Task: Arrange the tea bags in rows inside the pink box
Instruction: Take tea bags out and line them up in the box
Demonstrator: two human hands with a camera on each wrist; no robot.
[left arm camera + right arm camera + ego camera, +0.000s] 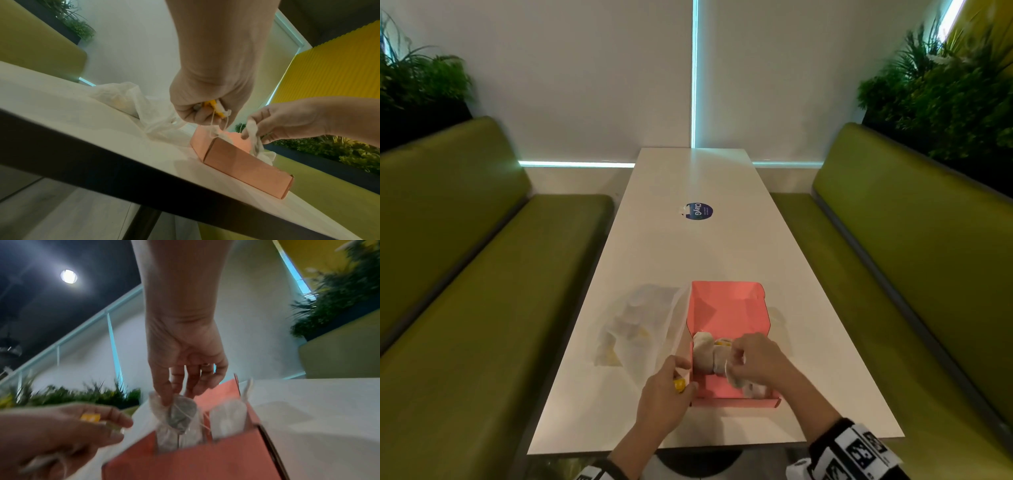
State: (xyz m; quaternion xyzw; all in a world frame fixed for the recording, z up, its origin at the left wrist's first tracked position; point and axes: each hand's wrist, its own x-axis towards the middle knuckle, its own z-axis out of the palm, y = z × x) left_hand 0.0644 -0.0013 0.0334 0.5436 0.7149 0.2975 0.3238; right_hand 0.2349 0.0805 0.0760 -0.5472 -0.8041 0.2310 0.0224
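The open pink box (736, 399) sits near the front edge of the white table (698, 246), its lid raised at the back. White tea bags (705, 353) lie in a row inside it. My right hand (736, 368) hovers over the box and pinches a tea bag (180, 412) by its top, lowering it at the near wall of the pink box (195, 464). My left hand (681, 383), just left of the box, grips yellow tags (213, 107) with strings hanging from them.
A crumpled clear plastic bag (640, 329) holding more tea bags lies left of the box. A round blue sticker (698, 211) marks the table's middle. Green benches (482, 274) flank both sides, with plants behind them.
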